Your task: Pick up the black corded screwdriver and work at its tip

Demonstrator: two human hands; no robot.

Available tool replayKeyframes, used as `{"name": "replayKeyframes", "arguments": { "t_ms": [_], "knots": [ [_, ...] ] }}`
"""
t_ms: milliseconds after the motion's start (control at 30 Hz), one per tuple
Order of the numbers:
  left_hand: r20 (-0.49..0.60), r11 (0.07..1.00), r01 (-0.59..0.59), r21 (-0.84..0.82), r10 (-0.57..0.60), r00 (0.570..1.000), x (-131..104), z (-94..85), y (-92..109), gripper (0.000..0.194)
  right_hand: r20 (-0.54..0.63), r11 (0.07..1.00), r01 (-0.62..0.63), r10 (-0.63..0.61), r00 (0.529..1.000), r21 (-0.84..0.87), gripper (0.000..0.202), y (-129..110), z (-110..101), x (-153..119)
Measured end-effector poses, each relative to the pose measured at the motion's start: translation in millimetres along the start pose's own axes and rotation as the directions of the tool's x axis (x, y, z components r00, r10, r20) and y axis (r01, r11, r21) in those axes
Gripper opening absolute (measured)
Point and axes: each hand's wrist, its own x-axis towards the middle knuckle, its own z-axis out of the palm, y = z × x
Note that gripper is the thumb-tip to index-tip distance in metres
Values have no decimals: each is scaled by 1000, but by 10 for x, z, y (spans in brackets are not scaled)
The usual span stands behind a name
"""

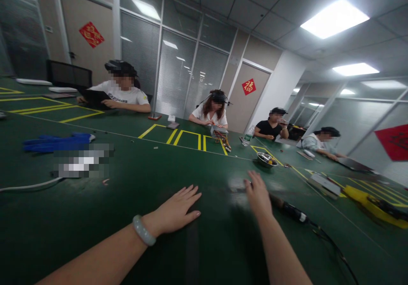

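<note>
The gold character 福 reads clearly on a red diamond sign (249, 87) on the middle door (247, 106), while the writing on the left door's diamond (92, 35), the white shirt (138, 100) and the right-hand red banner (395, 142) is illegible.

Green table (127, 200), marked with yellow tape (199, 142). On it: blue glove (59, 142) at left, metal bowl (265, 164), upright bottle (248, 136), metal box (218, 129) with coloured wires, dark corded tool (295, 211).
</note>
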Motion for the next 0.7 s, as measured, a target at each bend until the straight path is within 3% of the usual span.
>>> {"name": "replayKeyframes", "arguments": {
  "t_ms": [33,100,133,167,200,300,500,633,700],
  "knots": [
    [11,1000,5,-1,-5,1000,-6,-15,7,62,-170,983,-173,160,972,-67,59,322,-77,35],
    [8,1000,4,7,-4,1000,-11,-24,7,62,-398,846,-527,458,795,-78,64,929,-195,31],
    [0,1000,-2,12,2,1000,-11,-19,2,62,-420,767,-640,564,711,-53,65,1184,-227,5],
    [-7,1000,-8,17,8,1000,-10,-11,-6,62,-404,705,-708,634,659,-47,66,1393,-240,-27],
    [-12,1000,-12,21,12,1000,-8,-1,-14,62,-366,670,-740,675,641,-62,68,1555,-238,-56],
    [-7,1000,-7,21,7,1000,-1,16,-26,62,-278,661,-736,687,671,-145,71,1802,-185,-79],
    [3,1000,10,-25,-9,1000,-4,-22,20,63,-194,663,-722,695,692,-199,78,1859,-193,6],
    [2,998,27,-48,-27,1000,1,-55,72,65,-80,701,-657,664,743,-279,75,1567,-214,51],
    [-16,998,31,-47,-32,999,22,-70,119,66,-12,762,-561,590,807,-323,72,1272,-174,79]
  ]
}}
